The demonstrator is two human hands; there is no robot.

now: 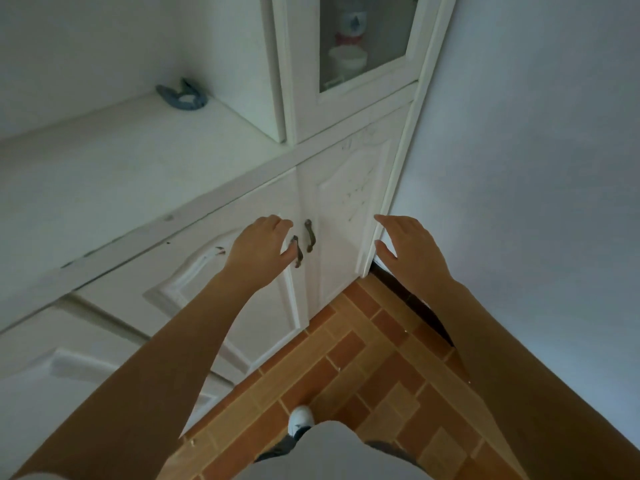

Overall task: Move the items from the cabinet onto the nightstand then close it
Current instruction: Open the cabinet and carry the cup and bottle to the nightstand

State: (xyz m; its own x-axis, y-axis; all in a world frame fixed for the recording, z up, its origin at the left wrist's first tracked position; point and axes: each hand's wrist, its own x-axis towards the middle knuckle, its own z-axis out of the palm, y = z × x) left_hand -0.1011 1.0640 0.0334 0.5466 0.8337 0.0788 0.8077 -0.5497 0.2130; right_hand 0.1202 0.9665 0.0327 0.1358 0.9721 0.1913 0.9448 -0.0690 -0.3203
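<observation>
Plain pale wall [536, 150] fills the right side, w/ a brick-pattern floor of orange and tan tiles [363, 358] below. Tall white wooden cabinet [346, 161] stands against that wall; its two lower panelled doors [263, 306] are shut, edges meeting, each w/ a dark curved metal handle. Left of it runs a white worktop [121, 161] at counter height, more white panelled fronts beneath.

Upper cabinet section has a glass-paned door [367, 39], also shut; behind the glass sit a white bowl [348, 58] and a blurry white-red-blue item [353, 27] above it, can't tell what it is. Task items are thus inside the upper part as far as shown; lower part's contents hidden.

Both bare forearms reach fwd. Left hand [258, 244] hovers at the left door, fingers loosely curled, thumb right by the left dark handle [297, 251], not clearly gripping it. Right hand [408, 244] is spread, fingers relaxed, beside the cabinet's right edge trim, holding nothing. Right dark handle [309, 235] is untouched.

Small blue-grey fabric scrunchie-like ring [183, 95] lies at the worktop's back corner. White shoe toe [300, 419] shows on the floor at bottom.
</observation>
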